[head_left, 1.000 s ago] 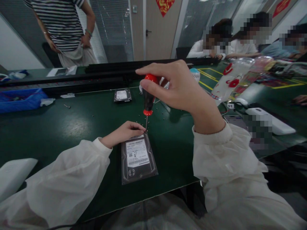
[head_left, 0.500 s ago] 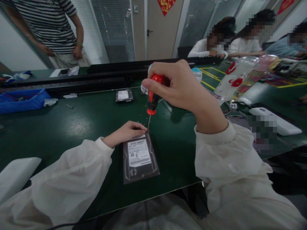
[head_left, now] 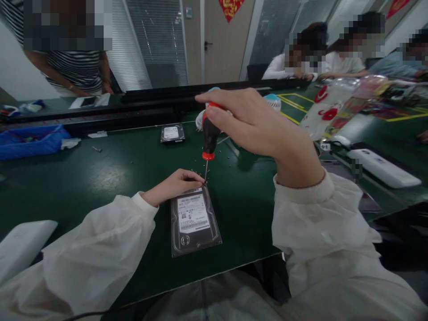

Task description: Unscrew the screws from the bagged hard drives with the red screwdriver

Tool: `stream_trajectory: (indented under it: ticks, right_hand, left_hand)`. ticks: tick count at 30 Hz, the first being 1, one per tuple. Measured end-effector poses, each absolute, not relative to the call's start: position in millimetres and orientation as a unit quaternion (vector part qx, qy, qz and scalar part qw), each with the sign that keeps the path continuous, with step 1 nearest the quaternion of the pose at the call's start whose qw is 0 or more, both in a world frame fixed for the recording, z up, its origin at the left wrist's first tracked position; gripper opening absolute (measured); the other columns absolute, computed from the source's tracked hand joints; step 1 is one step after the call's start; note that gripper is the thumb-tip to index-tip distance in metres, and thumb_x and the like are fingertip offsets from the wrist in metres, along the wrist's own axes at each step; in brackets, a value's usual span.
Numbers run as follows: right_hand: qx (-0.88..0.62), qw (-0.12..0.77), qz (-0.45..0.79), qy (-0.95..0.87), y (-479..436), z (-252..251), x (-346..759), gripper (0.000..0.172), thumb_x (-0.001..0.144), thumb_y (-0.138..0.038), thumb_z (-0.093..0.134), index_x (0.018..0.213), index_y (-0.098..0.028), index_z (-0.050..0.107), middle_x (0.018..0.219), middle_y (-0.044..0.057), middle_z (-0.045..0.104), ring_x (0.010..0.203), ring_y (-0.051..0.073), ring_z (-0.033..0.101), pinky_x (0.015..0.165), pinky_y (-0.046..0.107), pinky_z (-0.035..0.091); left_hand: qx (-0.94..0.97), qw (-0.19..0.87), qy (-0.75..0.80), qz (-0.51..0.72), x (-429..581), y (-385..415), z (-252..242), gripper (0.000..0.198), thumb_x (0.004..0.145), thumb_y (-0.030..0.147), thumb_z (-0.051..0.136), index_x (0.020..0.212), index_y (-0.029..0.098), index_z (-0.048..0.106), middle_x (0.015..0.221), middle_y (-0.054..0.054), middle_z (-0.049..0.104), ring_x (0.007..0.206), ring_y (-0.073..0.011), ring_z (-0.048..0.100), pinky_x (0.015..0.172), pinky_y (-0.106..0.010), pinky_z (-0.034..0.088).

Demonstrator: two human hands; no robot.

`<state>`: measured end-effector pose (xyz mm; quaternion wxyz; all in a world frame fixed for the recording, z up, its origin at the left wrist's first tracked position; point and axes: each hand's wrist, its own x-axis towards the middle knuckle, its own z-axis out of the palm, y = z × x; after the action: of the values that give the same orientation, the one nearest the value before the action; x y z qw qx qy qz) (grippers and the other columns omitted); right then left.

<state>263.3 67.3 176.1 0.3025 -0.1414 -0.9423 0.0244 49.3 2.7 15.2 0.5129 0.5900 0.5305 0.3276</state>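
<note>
A hard drive [head_left: 194,218] with a white label lies flat on the green table in front of me. My left hand [head_left: 182,183] lies across its far end, gripping it there, with thumb and fingertips close together at the far right corner. The fingertips meet the shaft's lower end, and whether they also pinch a screw is hidden. Above that corner, my right hand [head_left: 247,120] holds a red and black screwdriver [head_left: 210,138] by the handle, forefinger stretched over the top. The screwdriver stands nearly upright, its tip at the corner. Several tiny screws [head_left: 197,171] are scattered just beyond.
A second hard drive [head_left: 172,133] lies farther back, near a white and blue fan-like object [head_left: 272,102]. At left are a blue bin [head_left: 33,142] and a white device [head_left: 26,243]. Plastic bottles [head_left: 329,107] and a white box [head_left: 383,168] stand right. People are across the table.
My right hand's fingers have loosened and straightened over the screwdriver handle, which tilts slightly less. My left hand and the drive stay put. The person at far left has leaned down.
</note>
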Motion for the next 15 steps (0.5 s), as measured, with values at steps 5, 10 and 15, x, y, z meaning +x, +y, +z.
stream_trajectory:
  ticks: [5,10,15]
  right_hand:
    - [-0.128,0.329,0.014,-0.936,70.8,173.3,261.4,0.034,0.105,-0.036,0.044,0.121,-0.017,0.067,0.100,0.003,0.073,0.086,0.014,0.066,0.084,0.028,0.048]
    - [-0.121,0.320,0.005,-0.940,76.0,172.1,261.4,0.038,0.106,-0.047,0.044,0.110,-0.018,0.067,0.087,0.001,0.070,0.072,0.011,0.059,0.070,0.024,0.042]
    - [-0.127,0.317,0.019,-0.940,74.1,175.9,264.6,0.049,0.106,-0.054,0.039,0.102,-0.017,0.071,0.079,0.001,0.069,0.068,0.010,0.058,0.071,0.024,0.042]
  left_hand:
    - [0.588,0.513,0.533,0.328,50.0,2.3,16.6,0.034,0.075,0.047,0.083,0.093,0.018,0.081,0.102,-0.008,0.080,0.088,-0.0228,0.072,0.083,-0.037,0.056]
    - [0.587,0.513,0.535,0.327,50.8,1.9,18.5,0.035,0.074,0.047,0.084,0.093,0.018,0.082,0.102,-0.008,0.080,0.089,-0.0236,0.073,0.083,-0.038,0.056]
    - [0.589,0.514,0.531,0.328,49.2,2.7,14.7,0.035,0.075,0.048,0.083,0.095,0.019,0.082,0.103,-0.008,0.080,0.090,-0.0233,0.073,0.084,-0.037,0.056]
